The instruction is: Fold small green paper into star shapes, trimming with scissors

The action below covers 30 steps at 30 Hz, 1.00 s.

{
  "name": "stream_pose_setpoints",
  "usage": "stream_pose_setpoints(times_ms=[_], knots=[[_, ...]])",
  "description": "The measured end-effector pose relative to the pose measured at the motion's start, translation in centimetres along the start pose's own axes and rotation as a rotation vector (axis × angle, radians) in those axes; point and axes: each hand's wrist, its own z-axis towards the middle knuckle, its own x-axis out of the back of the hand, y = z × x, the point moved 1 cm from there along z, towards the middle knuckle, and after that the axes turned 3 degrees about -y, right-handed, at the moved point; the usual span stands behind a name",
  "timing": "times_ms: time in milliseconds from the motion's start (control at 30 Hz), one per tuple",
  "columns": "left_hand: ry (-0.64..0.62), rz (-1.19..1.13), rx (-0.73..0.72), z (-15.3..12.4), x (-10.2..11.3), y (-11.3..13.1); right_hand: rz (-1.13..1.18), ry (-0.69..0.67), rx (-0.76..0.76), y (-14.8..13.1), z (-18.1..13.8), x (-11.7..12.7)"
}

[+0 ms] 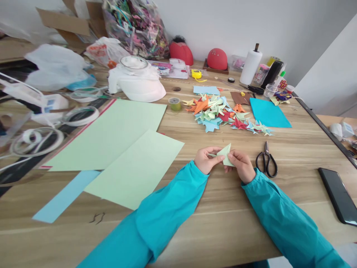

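Note:
Both of my hands meet over the wooden table (pixel 217 208) and pinch a small, partly folded piece of pale green paper (pixel 226 155). My left hand (pixel 205 160) grips its left side with thumb and fingers closed. My right hand (pixel 242 165) holds its right side, fingers curled around the paper. Both arms wear teal sleeves. Black scissors (pixel 267 162) lie just right of my right hand. A pile of folded paper shapes (pixel 220 113) in orange, green, blue and red lies beyond my hands.
Two large pale green sheets (pixel 122 149) and a light blue strip (pixel 65 197) lie to the left. A teal sheet (pixel 269 113) sits at right, a black phone (pixel 338 195) near the right edge. Tape rolls (pixel 79 116), plastic bags, a paper towel roll (pixel 250 67) and clutter line the back.

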Motion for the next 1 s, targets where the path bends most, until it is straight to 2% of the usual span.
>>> stream_pose_setpoints(times_ms=[167,367,500,633,1000], knots=[[0.065,-0.006,-0.006,0.3,0.1,-0.9,0.004,0.045,-0.009,0.1,-0.1,0.0],[0.015,0.033,-0.002,0.3,0.1,-0.9,0.027,0.021,-0.009,0.2,0.0,0.3],[0.072,0.0,-0.007,0.4,0.2,-1.2,0.04,0.048,-0.004,0.1,-0.1,0.1],[0.141,-0.081,0.0,0.6,0.3,-1.3,-0.012,0.082,0.012,0.0,-0.2,-0.2],[0.169,-0.09,-0.019,0.2,-0.1,-0.5,-0.116,0.085,0.057,0.0,-0.2,-0.5]])
